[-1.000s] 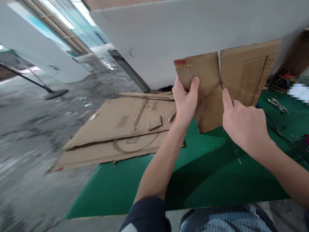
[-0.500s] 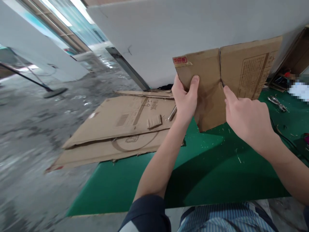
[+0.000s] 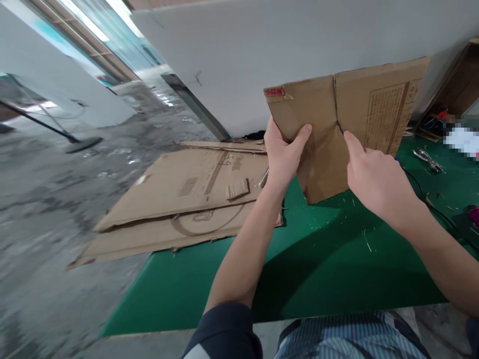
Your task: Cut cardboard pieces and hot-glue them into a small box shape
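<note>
A brown cardboard sheet (image 3: 325,169) stands tilted up above the green tabletop (image 3: 322,284). My left hand (image 3: 286,154) grips its left side, thumb on the near face and fingers behind. My right hand (image 3: 381,182) is closed around a knife (image 3: 340,127), index finger stretched along it. Only the thin dark blade shows; the handle is hidden in my fist. The blade's tip is in the cardboard, at the lower end of a slit running down from the top edge. The sheet has a red label at its upper left and printed text at right.
Flattened cardboard (image 3: 179,184) lies to the left, overhanging the table, with a small cardboard scrap (image 3: 238,189) on it. Pliers (image 3: 427,159), a black cable (image 3: 445,217) and a wooden box (image 3: 454,89) are at right. A white panel (image 3: 232,55) stands behind.
The sheet, both hands and the background sit slightly further left in view. A little more of the blade shows, and my left thumb lies slightly lower on the cardboard.
</note>
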Motion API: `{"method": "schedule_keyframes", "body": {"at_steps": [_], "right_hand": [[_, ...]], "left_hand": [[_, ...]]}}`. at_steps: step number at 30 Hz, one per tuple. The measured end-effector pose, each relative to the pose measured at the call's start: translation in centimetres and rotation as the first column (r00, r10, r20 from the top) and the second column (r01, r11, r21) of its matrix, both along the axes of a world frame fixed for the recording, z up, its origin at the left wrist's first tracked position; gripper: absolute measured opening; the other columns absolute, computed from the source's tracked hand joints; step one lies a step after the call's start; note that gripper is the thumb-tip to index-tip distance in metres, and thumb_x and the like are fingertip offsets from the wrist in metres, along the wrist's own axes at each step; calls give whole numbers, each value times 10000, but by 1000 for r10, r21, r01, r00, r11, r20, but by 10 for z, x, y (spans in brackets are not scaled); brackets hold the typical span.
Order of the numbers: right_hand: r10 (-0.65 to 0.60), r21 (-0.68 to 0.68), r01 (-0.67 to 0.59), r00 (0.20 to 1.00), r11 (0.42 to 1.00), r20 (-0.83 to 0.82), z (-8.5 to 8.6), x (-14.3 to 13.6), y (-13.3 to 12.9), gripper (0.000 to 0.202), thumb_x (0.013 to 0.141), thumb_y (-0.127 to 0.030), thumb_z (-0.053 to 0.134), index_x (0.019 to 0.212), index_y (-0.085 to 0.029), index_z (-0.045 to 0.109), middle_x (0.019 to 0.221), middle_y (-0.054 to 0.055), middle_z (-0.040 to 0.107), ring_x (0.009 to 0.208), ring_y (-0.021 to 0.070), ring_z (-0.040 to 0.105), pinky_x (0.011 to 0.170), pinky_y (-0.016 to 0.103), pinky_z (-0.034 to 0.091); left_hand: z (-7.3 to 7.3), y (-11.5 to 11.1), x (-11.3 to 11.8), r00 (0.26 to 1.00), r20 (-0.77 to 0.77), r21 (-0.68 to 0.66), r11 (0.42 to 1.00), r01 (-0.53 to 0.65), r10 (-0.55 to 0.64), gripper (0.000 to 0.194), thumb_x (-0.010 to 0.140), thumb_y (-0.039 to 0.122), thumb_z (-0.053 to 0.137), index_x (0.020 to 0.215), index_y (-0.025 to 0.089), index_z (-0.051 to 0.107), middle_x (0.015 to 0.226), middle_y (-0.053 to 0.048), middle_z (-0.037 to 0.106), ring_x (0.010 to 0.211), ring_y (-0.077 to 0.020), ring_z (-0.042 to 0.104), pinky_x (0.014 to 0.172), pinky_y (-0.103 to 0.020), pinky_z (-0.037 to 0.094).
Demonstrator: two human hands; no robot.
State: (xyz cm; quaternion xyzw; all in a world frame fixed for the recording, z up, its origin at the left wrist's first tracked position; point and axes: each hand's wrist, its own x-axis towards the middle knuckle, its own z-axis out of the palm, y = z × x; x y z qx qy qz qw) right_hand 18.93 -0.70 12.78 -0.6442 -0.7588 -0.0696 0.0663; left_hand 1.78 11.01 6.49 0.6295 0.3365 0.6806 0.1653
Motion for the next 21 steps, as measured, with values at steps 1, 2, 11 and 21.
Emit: {"method": "schedule_keyframes", "body": {"at_steps": [1, 2, 11, 21], "right_hand": [[-2, 4, 2, 1000, 1000, -2, -1, 0, 1, 631, 937, -121, 343, 1563, -111, 265, 875, 142, 697, 644, 189, 616, 624, 289, 447], [-7, 11, 7, 1000, 1000, -5, -2, 0, 2, 636, 935, -117, 333, 1566, -112, 254, 881, 142, 697, 645, 189, 615, 624, 289, 447], [-6, 13, 8, 993, 1000, -117, -5, 5, 14, 594, 980, -192, 262, 1560, -64, 261, 764, 121, 672, 615, 196, 588, 612, 303, 435], [-2, 78, 4, 1000, 997, -26, -4, 7, 15, 572, 997, -235, 256, 1553, -118, 315, 713, 97, 660, 608, 200, 580, 617, 315, 424]], "left_hand": [[-1, 1, -1, 1000, -6, 2, 1000, -6, 6, 534, 765, 563, 745, 1163, 263, 555, 1169, -64, 662, 1142, -247, 637, 1030, -440, 515], [-2, 2, -2, 1000, -13, 6, 1000, -10, 11, 537, 765, 549, 750, 1174, 264, 548, 1182, -66, 657, 1148, -248, 634, 1034, -442, 512], [-1, 1, -6, 995, -96, 4, 999, -39, 39, 569, 762, 476, 772, 1224, 270, 509, 1266, -81, 611, 1242, -274, 572, 1096, -463, 455], [0, -1, -3, 997, -79, 38, 999, -23, 26, 563, 765, 559, 743, 1196, 280, 511, 1248, -76, 608, 1226, -272, 579, 1086, -458, 461]]}}
